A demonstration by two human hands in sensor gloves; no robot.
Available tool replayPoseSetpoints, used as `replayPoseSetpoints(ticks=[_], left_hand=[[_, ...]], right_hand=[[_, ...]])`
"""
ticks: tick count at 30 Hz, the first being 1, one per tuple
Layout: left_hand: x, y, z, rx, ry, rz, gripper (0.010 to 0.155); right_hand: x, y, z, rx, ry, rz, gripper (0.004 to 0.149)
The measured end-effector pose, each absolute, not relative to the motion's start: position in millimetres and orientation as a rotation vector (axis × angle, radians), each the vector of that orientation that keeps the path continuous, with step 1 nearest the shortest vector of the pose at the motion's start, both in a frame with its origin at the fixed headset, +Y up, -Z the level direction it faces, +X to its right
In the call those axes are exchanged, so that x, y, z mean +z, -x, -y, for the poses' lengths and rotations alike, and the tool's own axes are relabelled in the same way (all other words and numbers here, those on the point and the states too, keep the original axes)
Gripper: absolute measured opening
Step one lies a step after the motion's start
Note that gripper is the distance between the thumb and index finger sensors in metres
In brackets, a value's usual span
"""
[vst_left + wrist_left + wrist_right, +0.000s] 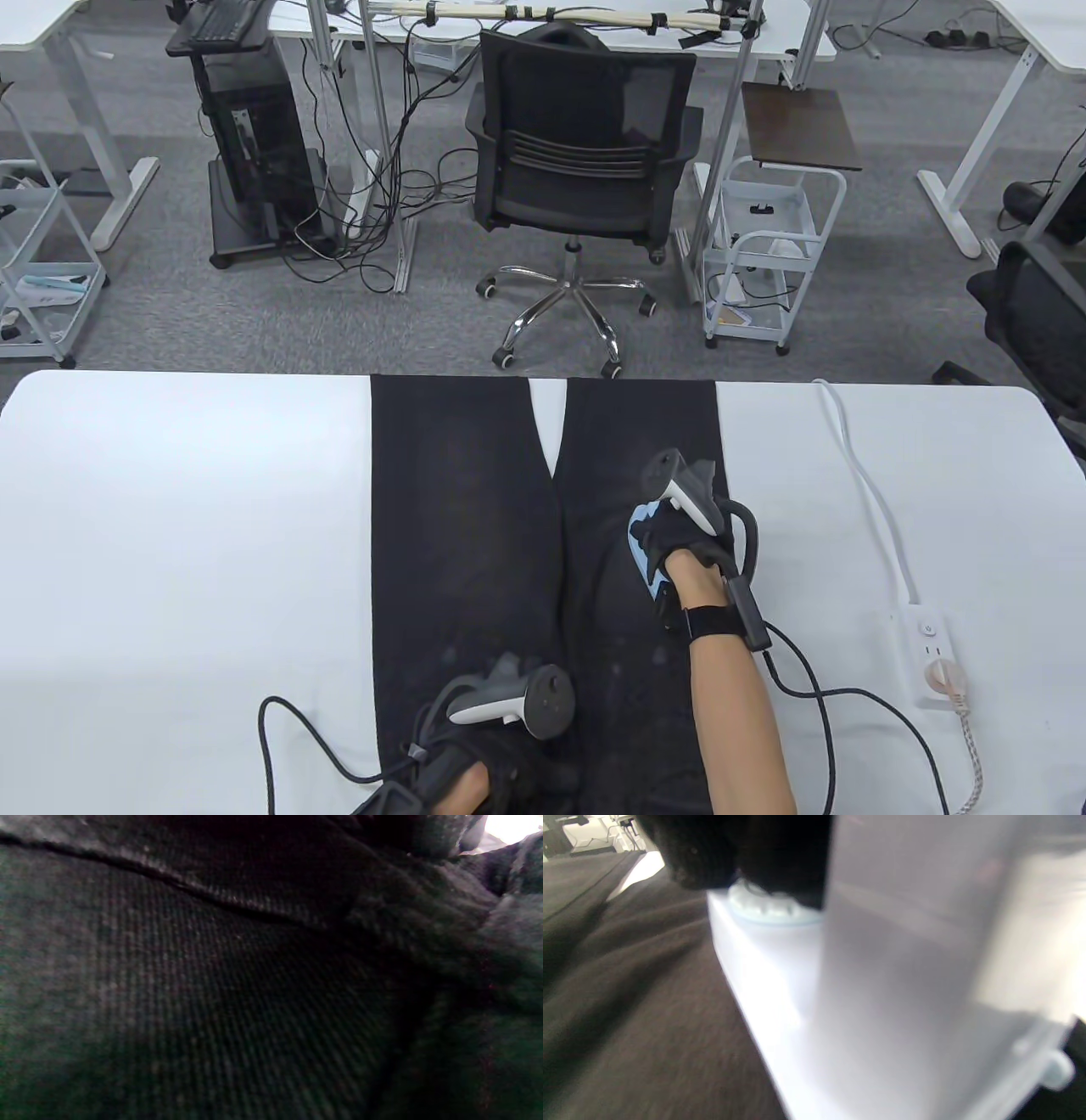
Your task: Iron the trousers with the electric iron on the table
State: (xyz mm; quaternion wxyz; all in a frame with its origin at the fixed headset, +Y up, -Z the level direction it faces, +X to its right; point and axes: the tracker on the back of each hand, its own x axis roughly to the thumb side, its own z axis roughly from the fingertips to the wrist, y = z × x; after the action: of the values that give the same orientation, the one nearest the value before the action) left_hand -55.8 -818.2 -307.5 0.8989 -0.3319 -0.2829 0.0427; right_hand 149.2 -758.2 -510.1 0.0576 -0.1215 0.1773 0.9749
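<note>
The black trousers (509,543) are lying flat on the white table (170,526), with the two legs pointing to the far edge and a narrow gap of table showing between them. Your right hand (679,543) is gripping the handle of the electric iron (642,552), with the fingers curled around it, and the iron is resting with its soleplate on the right leg of the trousers, about the middle of its length. In the right wrist view the pale body of the iron (780,993) is sitting on the dark cloth (628,1005), and a round dial is showing under your gloved fingers (712,853).

Your left hand (475,764) is resting on the trousers near the waist end, at the near edge of the table. The tracker is hiding the fingers, so I cannot tell if they are spread or curled; it seems that the hand is only pressing the cloth down. The left wrist view is showing only dark woven fabric (191,993) with one seam, very close.

On the right of the trousers, a white power strip (925,645) is lying on the table, with a plug in it.
</note>
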Motion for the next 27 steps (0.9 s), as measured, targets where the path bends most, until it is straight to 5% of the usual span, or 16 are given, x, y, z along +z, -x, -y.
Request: replayPoseSetpoints(ticks=[10, 22, 27], left_hand=[[-308, 57, 818, 0.093, 0.685, 0.581, 0.11], [-308, 58, 818, 0.1, 0.689, 0.577, 0.109], [-307, 58, 818, 0.087, 0.688, 0.577, 0.109]], right_hand=[[-433, -131, 757, 3.004, 0.082, -0.637, 0.055], [-290, -115, 757, 2.978, -0.609, -0.767, 0.053], [-279, -117, 757, 3.022, -0.668, -0.635, 0.053]])
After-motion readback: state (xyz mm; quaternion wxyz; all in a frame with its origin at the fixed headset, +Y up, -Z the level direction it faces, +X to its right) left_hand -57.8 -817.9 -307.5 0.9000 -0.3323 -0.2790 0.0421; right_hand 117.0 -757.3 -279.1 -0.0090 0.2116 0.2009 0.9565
